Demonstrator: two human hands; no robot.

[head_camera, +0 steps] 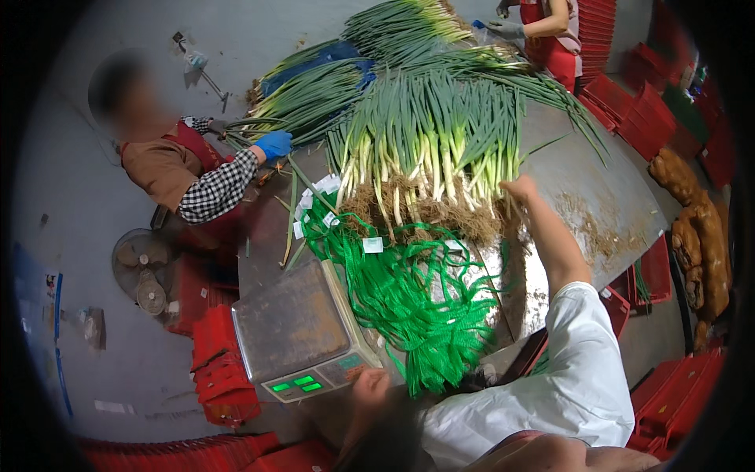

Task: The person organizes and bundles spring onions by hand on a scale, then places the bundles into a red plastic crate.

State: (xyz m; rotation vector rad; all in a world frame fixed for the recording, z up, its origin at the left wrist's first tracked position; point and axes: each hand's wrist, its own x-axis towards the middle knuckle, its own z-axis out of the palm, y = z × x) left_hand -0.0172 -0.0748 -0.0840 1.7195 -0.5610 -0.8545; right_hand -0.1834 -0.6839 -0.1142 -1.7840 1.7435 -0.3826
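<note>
Before me a broad pile of green onions [424, 141] lies on the metal table [572, 183], green tops away from me and roots towards me. My right hand [520, 190] is at the right edge of the pile, by the white stems; whether its fingers grip a stem is unclear. My left hand [371, 384] is beside the front corner of a digital scale [295, 318], its fingers curled and what they hold not visible. The scale's pan is bare and its display is lit green. Green mesh netting strips [419, 312] with white tags lie between the scale and my right arm.
A co-worker in a blue glove [274, 144] handles onions at the left; another person's gloved hand [506, 29] is at the far side. Red crates [649, 118] stand at the right, more [221, 366] below left. A fan [141, 265] stands left of the table.
</note>
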